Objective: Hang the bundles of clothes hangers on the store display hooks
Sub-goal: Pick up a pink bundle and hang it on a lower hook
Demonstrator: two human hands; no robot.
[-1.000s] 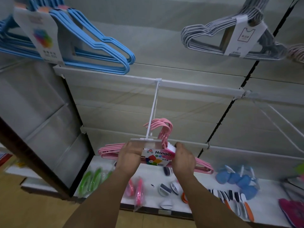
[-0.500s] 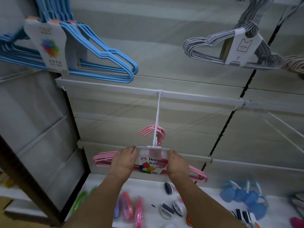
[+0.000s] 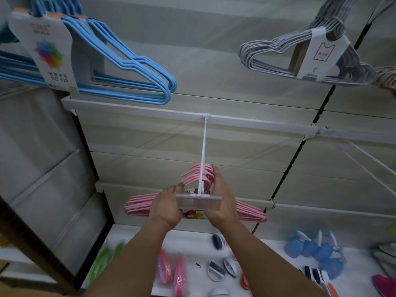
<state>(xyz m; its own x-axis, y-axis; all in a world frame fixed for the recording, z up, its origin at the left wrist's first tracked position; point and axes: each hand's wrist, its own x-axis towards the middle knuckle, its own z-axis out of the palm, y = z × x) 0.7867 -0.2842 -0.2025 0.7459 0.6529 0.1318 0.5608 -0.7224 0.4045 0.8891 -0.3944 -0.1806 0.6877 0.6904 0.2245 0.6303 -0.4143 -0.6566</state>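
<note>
A bundle of pink hangers [image 3: 140, 205] with a colourful paper label hangs low in the middle of the view. Its hook tops sit around the white display hook [image 3: 203, 155], which juts from the white rail [image 3: 132, 108] toward me and ends in a clear price tag holder [image 3: 198, 203]. My left hand [image 3: 166, 207] grips the bundle left of the label. My right hand [image 3: 222, 198] holds it on the right, fingers reaching up along the hook tops. The label is mostly hidden behind the tag holder.
A blue hanger bundle [image 3: 128, 67] hangs at upper left and a grey one [image 3: 278, 54] at upper right. Another white hook [image 3: 368, 159] juts out at right. The shelf [image 3: 192, 239] below carries brushes, blue packs, pink and green packets.
The pink bundle has slid back along the display hook, past the tag holder. My right hand moved up onto the hook tops. The view has come closer.
</note>
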